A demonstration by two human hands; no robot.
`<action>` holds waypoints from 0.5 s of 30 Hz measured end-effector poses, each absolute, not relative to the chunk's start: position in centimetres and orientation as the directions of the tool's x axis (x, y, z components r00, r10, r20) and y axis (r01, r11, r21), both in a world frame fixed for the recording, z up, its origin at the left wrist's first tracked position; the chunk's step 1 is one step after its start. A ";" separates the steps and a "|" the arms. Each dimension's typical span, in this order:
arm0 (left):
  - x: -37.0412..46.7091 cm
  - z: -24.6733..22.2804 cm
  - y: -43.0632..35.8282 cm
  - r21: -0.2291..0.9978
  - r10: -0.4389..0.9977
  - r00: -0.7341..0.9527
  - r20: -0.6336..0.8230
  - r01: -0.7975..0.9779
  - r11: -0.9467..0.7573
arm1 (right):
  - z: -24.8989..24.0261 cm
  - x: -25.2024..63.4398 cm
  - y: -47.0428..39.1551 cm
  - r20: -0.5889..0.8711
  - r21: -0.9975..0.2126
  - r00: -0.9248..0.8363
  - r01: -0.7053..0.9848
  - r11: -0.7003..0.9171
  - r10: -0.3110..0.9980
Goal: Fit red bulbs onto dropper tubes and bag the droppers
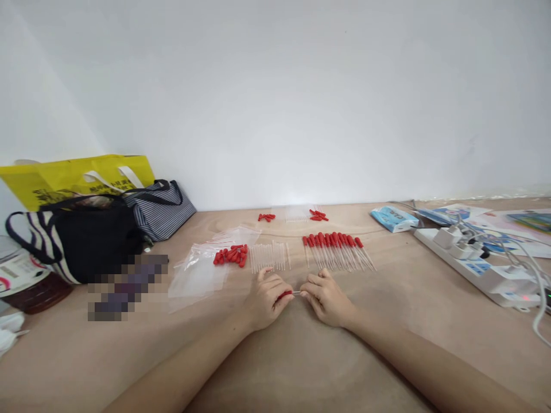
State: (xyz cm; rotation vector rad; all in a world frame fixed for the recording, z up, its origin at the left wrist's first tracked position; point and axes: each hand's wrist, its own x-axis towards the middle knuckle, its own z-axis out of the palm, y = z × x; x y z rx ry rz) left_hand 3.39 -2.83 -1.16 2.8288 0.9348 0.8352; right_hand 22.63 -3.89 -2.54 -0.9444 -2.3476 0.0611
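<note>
Red bulb: clamped in the grip of the left hand, largely covered. Clear tube: spans the gap between hands; its right end is hidden within the clamped grip of the right hand. Beyond, on the surface: red-capped tubes, overlapping. Left: pixelated item, unidentifiable.

Light: bright, diffuse; the wall was broadly lit, brightest low at centre. Glare: white highlights were thrown back by the plastic bags, left of centre. Shadow: the tabletop was softly darkened between the forearms, lower centre. Distortion: shapes were stretched toward both side edges. Defect: a patch, lower left, was pixelated.
</note>
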 end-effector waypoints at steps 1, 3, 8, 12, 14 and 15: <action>3.4 -1.1 -2.8 0.202 0.564 0.671 0.481 0.541 -0.816 | -2.5 22.6 -3.9 0.511 -0.260 -0.565 0.616 0.743 0.648; 3.3 -1.1 -2.7 0.188 0.561 0.665 0.494 0.548 -0.815 | -2.5 22.7 -3.8 0.500 -0.273 -0.562 0.620 0.736 0.659; 3.1 -0.9 -2.3 0.022 0.444 0.673 0.592 0.538 -0.843 | -2.4 22.5 -3.7 0.474 -0.318 -0.529 0.643 0.697 0.704; 3.2 -0.9 -2.2 -0.121 0.362 0.707 0.608 0.532 -0.838 | -2.5 22.3 -3.9 0.457 -0.359 -0.516 0.638 0.681 0.724; 3.4 -0.9 -2.2 -0.121 0.361 0.703 0.613 0.535 -0.836 | -2.4 22.3 -4.0 0.444 -0.378 -0.515 0.634 0.674 0.733; 3.4 -1.0 -2.2 -0.107 0.367 0.698 0.615 0.535 -0.838 | -2.4 22.3 -4.0 0.437 -0.385 -0.515 0.634 0.671 0.737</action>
